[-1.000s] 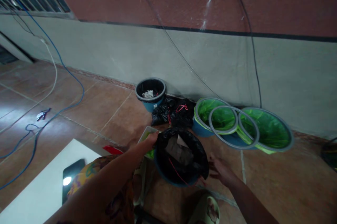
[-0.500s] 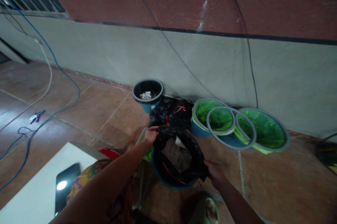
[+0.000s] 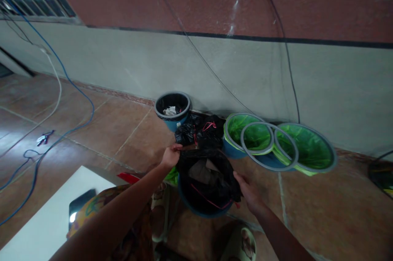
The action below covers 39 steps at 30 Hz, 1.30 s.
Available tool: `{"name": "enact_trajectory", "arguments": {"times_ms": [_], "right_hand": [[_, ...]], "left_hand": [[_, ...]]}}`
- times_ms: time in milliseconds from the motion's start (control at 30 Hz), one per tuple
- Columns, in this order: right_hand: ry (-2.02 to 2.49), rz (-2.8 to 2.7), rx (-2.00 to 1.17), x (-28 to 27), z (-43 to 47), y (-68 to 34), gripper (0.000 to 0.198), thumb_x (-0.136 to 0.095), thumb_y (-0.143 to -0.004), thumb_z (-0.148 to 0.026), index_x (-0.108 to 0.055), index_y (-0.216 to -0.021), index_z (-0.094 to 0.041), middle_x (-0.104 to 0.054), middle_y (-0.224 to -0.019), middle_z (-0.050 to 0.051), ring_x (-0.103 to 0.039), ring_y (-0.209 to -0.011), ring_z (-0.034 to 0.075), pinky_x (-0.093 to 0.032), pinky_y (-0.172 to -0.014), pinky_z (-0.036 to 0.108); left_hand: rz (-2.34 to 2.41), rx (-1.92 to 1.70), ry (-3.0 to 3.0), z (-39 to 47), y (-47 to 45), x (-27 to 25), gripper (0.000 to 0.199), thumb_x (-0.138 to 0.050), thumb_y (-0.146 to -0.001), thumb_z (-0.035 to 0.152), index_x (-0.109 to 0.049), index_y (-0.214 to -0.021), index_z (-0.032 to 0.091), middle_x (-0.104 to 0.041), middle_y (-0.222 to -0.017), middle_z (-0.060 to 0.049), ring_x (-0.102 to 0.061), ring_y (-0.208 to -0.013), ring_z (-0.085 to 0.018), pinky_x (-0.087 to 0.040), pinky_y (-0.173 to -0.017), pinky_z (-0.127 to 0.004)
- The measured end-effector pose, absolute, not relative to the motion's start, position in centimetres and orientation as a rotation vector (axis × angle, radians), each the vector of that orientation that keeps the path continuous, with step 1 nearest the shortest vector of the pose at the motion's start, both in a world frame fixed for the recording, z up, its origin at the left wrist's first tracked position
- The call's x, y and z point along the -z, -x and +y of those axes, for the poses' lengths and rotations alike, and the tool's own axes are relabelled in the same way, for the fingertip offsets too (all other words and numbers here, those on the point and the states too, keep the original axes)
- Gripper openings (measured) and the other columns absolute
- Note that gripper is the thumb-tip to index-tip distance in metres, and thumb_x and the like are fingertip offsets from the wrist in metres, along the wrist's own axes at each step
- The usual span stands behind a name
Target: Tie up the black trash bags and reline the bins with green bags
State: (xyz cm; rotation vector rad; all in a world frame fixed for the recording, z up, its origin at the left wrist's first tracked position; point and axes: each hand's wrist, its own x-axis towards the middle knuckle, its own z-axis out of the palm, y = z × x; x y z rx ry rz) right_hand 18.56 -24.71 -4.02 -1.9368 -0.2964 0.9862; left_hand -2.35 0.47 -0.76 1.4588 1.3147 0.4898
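Between my feet and the wall, a black garbage bag [image 3: 225, 167] with grey crumpled stuff inside stands up out of a blue trash can [image 3: 201, 211]. My left hand [image 3: 171, 157] is closed on the bag's upper left edge. On the opposite edge, my right hand [image 3: 249, 194] grips the plastic between thumb and fingers. A pink drawstring [image 3: 208, 200] hangs in a loop along the near side of the bag. The bag's mouth is spread, and its lower part is hidden in the can.
Tied black bags [image 3: 211, 130] lie by the wall, beside a black-lined bin [image 3: 172, 118]. Green-lined bins [image 3: 319, 167] and a loose grey ring [image 3: 297, 155] are at right. A phone [image 3: 80, 204] rests on a white surface [image 3: 46, 220]. Keys [image 3: 44, 137] and cables [image 3: 70, 130] lie on the floor.
My right hand has moved slightly up and left along with the bag's edge. My left hand has shifted a little left. The bag's mouth looks flatter, and my left foot now shows.
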Motion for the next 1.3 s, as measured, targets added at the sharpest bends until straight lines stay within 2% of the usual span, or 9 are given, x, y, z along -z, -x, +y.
{"name": "enact_trajectory", "arguments": {"times_ms": [133,233,300,367,567,833,933,1133,1300], "right_hand": [[1.962,-0.273,-0.945,4.6,-23.3,-19.9,0.045,-0.068,-0.063,-0.056,-0.075,-0.086,-0.018,-0.077,-0.085,0.008,-0.071,-0.082,0.026,-0.053,-0.073,0.034],[1.984,-0.319,-0.894,5.4,-22.2,-20.7,0.040,-0.069,-0.058,-0.049,-0.074,-0.083,-0.018,-0.075,-0.077,0.006,-0.069,-0.075,0.024,-0.051,-0.069,0.034],[1.986,-0.342,-0.882,5.7,-21.7,-20.8,0.036,-0.065,-0.057,-0.045,-0.074,-0.080,-0.019,-0.074,-0.073,0.004,-0.068,-0.072,0.023,-0.049,-0.067,0.033],[1.988,-0.362,-0.806,5.7,-21.4,-20.6,0.032,-0.061,-0.059,-0.042,-0.072,-0.078,-0.020,-0.073,-0.072,0.003,-0.066,-0.070,0.022,-0.048,-0.066,0.032],[1.937,-0.316,-0.588,5.0,-22.2,-19.9,0.026,-0.051,-0.062,-0.037,-0.066,-0.074,-0.020,-0.069,-0.073,0.004,-0.062,-0.074,0.021,-0.046,-0.068,0.030],[2.115,-0.286,-0.556,4.3,-23.9,-20.0,0.029,-0.051,-0.063,-0.039,-0.068,-0.078,-0.021,-0.070,-0.072,0.004,-0.064,-0.071,0.023,-0.047,-0.065,0.031],[2.194,-0.239,-0.552,3.7,-24.0,-20.2,0.030,-0.050,-0.063,-0.038,-0.069,-0.078,-0.020,-0.071,-0.071,0.005,-0.064,-0.066,0.023,-0.046,-0.060,0.032],[2.313,-0.239,-0.548,3.1,-24.1,-20.8,0.030,-0.050,-0.063,-0.032,-0.072,-0.080,-0.020,-0.072,-0.071,0.005,-0.066,-0.066,0.023,-0.047,-0.060,0.032],[2.357,-0.278,-0.560,2.7,-24.6,-20.7,0.030,-0.049,-0.064,-0.025,-0.074,-0.080,-0.018,-0.069,-0.060,0.004,-0.064,-0.056,0.021,-0.045,-0.053,0.029]], "left_hand": [[1.376,-0.273,-1.632,0.0,1.3,0.1,0.034,-0.064,-0.069,0.012,-0.072,-0.101,0.016,-0.074,-0.085,-0.004,-0.065,-0.077,-0.018,-0.049,-0.072,-0.025],[1.344,-0.169,-1.748,-0.2,0.7,-0.5,0.019,-0.069,-0.072,0.023,-0.074,-0.090,0.017,-0.069,-0.074,-0.002,-0.063,-0.072,-0.017,-0.046,-0.066,-0.024],[1.299,-0.145,-1.778,-0.1,0.6,-0.7,0.009,-0.066,-0.075,0.021,-0.073,-0.078,0.018,-0.064,-0.064,0.000,-0.062,-0.068,-0.016,-0.044,-0.065,-0.023],[1.262,-0.169,-1.794,0.1,0.7,-0.7,0.013,-0.060,-0.074,0.013,-0.072,-0.073,0.019,-0.062,-0.061,0.001,-0.061,-0.068,-0.016,-0.045,-0.066,-0.022],[1.390,-0.447,-1.848,1.6,1.8,-0.8,0.030,-0.051,-0.070,0.002,-0.073,-0.081,0.019,-0.072,-0.084,-0.003,-0.066,-0.088,-0.019,-0.049,-0.083,-0.025],[1.527,-0.382,-1.826,2.0,2.4,-0.9,0.036,-0.050,-0.078,0.003,-0.075,-0.100,0.017,-0.075,-0.102,-0.009,-0.068,-0.099,-0.023,-0.049,-0.089,-0.028],[1.540,-0.383,-1.831,2.1,2.5,-1.0,0.037,-0.049,-0.079,0.003,-0.076,-0.101,0.016,-0.076,-0.105,-0.009,-0.068,-0.100,-0.022,-0.049,-0.091,-0.027],[1.576,-0.362,-1.837,2.7,2.7,-1.4,0.036,-0.049,-0.081,0.004,-0.077,-0.100,0.014,-0.076,-0.105,-0.011,-0.069,-0.099,-0.023,-0.050,-0.088,-0.026],[1.594,-0.406,-1.842,3.6,2.7,-2.3,0.032,-0.048,-0.087,0.012,-0.077,-0.100,0.016,-0.077,-0.103,-0.009,-0.071,-0.094,-0.019,-0.052,-0.084,-0.024]]}}
